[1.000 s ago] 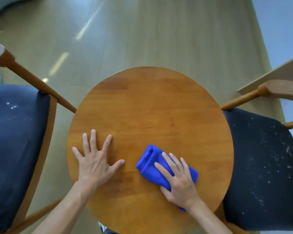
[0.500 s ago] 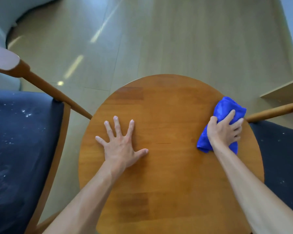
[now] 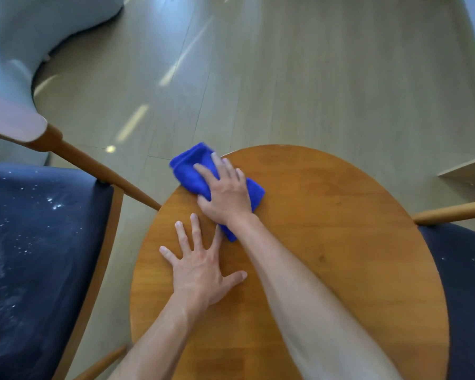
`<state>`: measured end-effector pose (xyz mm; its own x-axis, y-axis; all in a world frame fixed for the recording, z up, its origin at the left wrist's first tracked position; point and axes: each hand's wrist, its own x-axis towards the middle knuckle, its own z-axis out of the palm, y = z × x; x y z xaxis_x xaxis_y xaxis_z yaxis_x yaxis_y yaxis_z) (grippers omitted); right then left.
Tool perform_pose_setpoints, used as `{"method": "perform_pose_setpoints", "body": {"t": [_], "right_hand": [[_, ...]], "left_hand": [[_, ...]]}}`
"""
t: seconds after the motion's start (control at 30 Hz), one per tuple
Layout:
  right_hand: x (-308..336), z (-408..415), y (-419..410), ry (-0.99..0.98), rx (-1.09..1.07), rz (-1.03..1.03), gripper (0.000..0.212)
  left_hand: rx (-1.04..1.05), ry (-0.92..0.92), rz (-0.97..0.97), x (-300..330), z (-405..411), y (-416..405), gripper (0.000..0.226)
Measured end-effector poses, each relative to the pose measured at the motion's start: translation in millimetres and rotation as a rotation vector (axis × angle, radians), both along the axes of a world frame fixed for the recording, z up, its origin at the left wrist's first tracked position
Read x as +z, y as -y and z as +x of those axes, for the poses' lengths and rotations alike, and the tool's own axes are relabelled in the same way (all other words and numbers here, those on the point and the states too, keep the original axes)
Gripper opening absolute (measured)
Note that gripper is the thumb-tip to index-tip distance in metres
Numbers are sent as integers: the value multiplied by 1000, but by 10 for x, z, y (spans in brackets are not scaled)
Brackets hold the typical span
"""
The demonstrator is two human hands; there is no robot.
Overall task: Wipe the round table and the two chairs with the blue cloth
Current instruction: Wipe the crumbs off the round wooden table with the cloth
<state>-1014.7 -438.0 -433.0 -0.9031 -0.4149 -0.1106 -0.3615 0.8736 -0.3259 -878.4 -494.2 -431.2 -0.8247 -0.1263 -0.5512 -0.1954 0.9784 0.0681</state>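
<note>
The round wooden table [image 3: 327,229] fills the lower middle of the head view. A folded blue cloth [image 3: 192,171] lies on its far left rim, partly hanging past the edge. My right hand [image 3: 225,193] presses flat on the cloth, fingers stretched forward over it. My left hand [image 3: 200,264] rests flat on the tabletop just behind it, fingers spread. The left chair [image 3: 39,256] has a dark blue seat flecked with white specks and a wooden armrest. The right chair [image 3: 466,283] shows its dark seat and one wooden rail at the frame's right edge.
Pale wood flooring [image 3: 313,78] stretches beyond the table. A grey upholstered piece [image 3: 25,37] stands at the far left. A light wooden board edge [image 3: 469,168] shows at the far right.
My right hand has swept the blue cloth from the table's right rim across the far edge to the far left rim. My left hand stays pressed on the table.
</note>
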Motion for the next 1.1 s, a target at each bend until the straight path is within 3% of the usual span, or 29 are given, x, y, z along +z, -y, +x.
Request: {"method": "perform_pose_setpoints", "body": {"t": [0.1,0.17,0.47,0.63,0.7,0.77,0.93,1.0,1.1], "right_hand": [[20,-37,-236,13,143,-48,63],[40,-101,-570,11,117,-65,64],[97,392,-2652,-83,-892,-60,59],[89,919,-2597,-102,-1400,-103,59],[122,912,-2165,-119,-1356,-115,59],[141,928,-1640,-98,-1176,-121,59],[162,1267,-496,114,-749,-208,56],[164,1377,-426,253,-663,-309,51],[281,1457,-702,469,-538,-543,43]], "left_hand": [[2,5,-5,13,5,5,111],[-9,10,-15,20,6,16,112],[-24,47,-9,66,-8,18,110],[-35,39,-13,57,-7,13,110],[-39,28,-13,36,-15,26,110],[-33,41,-7,44,-24,20,110],[-54,9,41,106,-23,131,105],[-41,14,145,185,-64,329,94],[190,-70,328,343,-121,582,76]]}}
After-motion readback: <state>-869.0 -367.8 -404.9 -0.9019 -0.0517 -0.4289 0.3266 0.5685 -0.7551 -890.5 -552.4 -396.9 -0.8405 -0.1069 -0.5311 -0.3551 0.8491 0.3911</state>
